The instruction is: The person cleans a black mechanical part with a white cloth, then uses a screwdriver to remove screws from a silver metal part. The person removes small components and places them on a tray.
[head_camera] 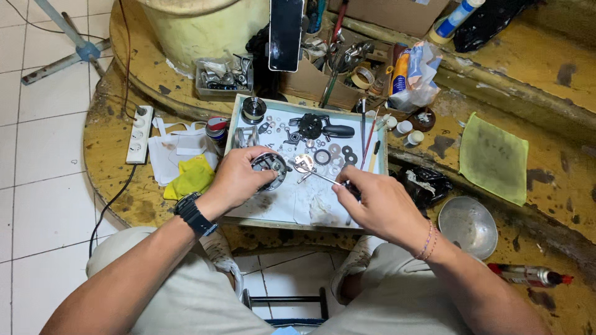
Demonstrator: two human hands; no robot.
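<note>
Spreading across most of the view was a worn yellow workbench (546, 56), and on it, in front of the seated person, lay a shallow white tray (292, 208) scattered with washers, rings and small black parts. A green cloth (494, 157) lay well to the right of the tray, with a metal bowl (467, 226) nearer the person's right knee. A white power strip (139, 134) sat at the bench's left edge. Over the tray, the left hand (239, 180) was closed around a round metal reel body (269, 169), fingers wrapped over its rim. The right hand (379, 201) pinched a thin screwdriver (320, 176), its tip reaching toward a small silver part (303, 163) just beside the reel body.
</note>
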